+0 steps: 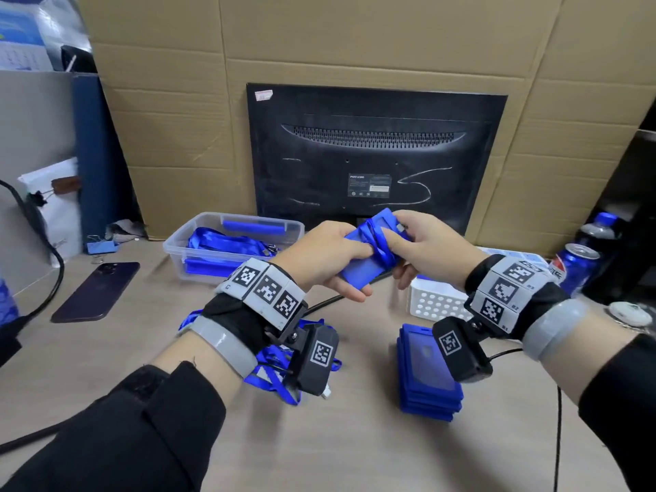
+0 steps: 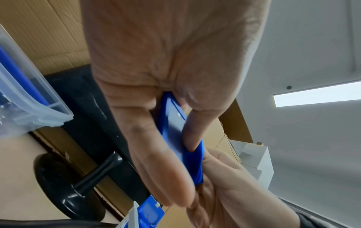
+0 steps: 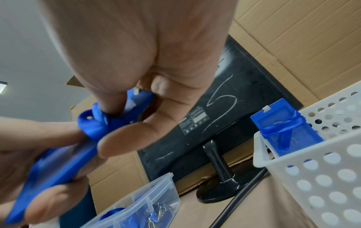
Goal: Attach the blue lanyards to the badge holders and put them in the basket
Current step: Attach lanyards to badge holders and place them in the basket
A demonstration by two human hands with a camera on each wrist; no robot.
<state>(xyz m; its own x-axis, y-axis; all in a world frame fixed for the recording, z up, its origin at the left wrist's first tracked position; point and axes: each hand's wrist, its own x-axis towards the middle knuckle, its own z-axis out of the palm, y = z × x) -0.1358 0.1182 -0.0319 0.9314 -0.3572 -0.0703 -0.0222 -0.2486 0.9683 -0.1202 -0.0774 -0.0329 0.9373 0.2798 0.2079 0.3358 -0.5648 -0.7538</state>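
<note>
While both hands meet at the centre of the head view, the blue badge holder [image 1: 358, 275] is held in the air between them, with a blue lanyard [image 1: 377, 243] wound around its middle. Its upper end is covered by the right hand [image 1: 422, 248], so the clip is hard to make out. The left hand [image 1: 319, 259] grips the lower part, thumb on top and fingers curled under; the right hand pinches the ribbon and the top edge. In both wrist views the holder is blurred and half hidden by palms.

To the lower right, a stack of flat, hard plastic badge holders [image 1: 427, 374] lies on the table [image 1: 355, 452]. Loose lanyards [image 1: 273, 367] are mostly hidden under the left wrist. The white perforated basket [image 1: 435, 301], partly behind the right wrist, holds one finished holder. Left of centre stands a clear plastic box [image 1: 198, 243] with blue items. Behind them a black monitor [image 1: 376, 158] closes the space.
</note>
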